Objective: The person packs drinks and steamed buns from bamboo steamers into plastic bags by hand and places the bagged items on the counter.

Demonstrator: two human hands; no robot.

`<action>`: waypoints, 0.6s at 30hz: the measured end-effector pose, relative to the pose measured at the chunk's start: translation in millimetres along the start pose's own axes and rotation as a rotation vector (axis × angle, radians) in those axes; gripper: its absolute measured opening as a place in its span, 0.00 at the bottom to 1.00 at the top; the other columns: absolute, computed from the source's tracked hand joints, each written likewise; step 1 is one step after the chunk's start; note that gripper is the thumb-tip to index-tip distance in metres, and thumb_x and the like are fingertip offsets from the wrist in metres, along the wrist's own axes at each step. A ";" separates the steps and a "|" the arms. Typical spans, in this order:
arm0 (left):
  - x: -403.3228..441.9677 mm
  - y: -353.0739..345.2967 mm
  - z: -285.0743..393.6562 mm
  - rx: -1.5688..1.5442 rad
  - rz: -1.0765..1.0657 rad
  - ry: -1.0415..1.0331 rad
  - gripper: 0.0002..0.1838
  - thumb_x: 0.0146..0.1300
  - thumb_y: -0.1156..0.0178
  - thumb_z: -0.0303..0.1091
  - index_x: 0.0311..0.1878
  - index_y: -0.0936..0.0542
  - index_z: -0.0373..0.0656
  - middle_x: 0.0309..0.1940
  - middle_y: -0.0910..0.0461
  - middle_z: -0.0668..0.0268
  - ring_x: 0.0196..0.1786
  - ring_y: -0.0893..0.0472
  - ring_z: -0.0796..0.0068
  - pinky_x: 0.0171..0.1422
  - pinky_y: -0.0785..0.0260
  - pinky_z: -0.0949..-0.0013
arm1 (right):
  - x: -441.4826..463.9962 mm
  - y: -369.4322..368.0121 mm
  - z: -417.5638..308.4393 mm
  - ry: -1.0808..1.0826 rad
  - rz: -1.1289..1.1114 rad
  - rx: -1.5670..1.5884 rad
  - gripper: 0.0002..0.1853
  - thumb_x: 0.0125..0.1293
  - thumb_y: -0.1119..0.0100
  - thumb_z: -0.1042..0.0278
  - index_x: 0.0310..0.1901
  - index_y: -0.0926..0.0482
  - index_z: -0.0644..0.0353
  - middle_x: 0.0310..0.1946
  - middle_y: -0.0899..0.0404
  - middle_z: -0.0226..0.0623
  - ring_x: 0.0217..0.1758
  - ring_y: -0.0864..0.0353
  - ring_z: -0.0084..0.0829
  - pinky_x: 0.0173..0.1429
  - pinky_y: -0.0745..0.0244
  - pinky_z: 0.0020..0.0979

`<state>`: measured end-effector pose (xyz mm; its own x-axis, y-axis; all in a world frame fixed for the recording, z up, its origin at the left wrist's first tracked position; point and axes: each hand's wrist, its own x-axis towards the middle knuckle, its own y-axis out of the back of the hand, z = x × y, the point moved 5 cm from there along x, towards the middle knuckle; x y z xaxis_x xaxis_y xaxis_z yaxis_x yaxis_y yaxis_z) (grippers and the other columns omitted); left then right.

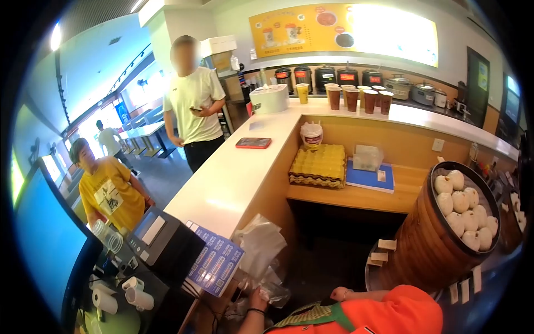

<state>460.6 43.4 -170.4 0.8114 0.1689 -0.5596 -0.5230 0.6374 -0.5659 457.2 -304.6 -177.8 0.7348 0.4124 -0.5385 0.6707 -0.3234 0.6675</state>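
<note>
At the bottom centre, my left hand (259,299) is closed on a thin clear plastic bag (275,293). Just above it, a bunch of translucent plastic bags (259,245) hangs against the inner side of the counter. My right hand (340,293) is in front of my orange sleeve, with the fingers curled in. Whatever it may hold is hidden. A bamboo steamer stack (409,239) stands to the right of my hands, with several white buns (461,204) in the top tier.
A white counter (222,186) carries a phone (253,143) and several filled cups (351,99). Egg trays (317,165) sit on a wooden shelf (356,199). A black printer (164,239) and a screen (47,239) stand left. Two people (194,103) (111,189) face the counter.
</note>
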 end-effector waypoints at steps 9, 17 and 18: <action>34.8 30.4 -16.4 -0.035 0.061 0.046 0.08 0.62 0.50 0.35 0.40 0.28 0.41 0.35 0.25 0.64 0.39 0.25 0.65 0.43 0.33 0.60 | 17.6 161.5 -16.2 -0.034 0.853 0.430 0.06 0.43 0.41 0.67 0.21 0.26 0.60 0.19 0.26 0.39 0.24 0.25 0.32 0.32 0.29 0.32; 31.0 44.3 -17.6 -0.096 0.039 0.087 0.04 0.59 0.49 0.29 0.36 0.28 0.41 0.25 0.29 0.64 0.30 0.27 0.69 0.35 0.33 0.67 | 22.1 330.5 -55.8 0.269 1.212 0.950 0.13 0.50 0.47 0.77 0.41 0.26 0.64 0.19 0.27 0.35 0.21 0.28 0.25 0.27 0.32 0.25; 28.0 43.7 -16.0 -0.038 0.077 0.102 0.03 0.59 0.50 0.29 0.36 0.28 0.42 0.24 0.30 0.65 0.29 0.28 0.70 0.33 0.34 0.67 | 21.6 345.9 -65.4 0.330 1.193 1.254 0.25 0.52 0.49 0.79 0.55 0.36 0.64 0.19 0.30 0.30 0.20 0.33 0.20 0.24 0.37 0.21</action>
<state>456.3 63.9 -220.5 0.7390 0.1376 -0.6595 -0.5935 0.5962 -0.5406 698.5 -351.8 75.0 0.8948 -0.4278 0.1274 -0.3854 -0.8844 -0.2634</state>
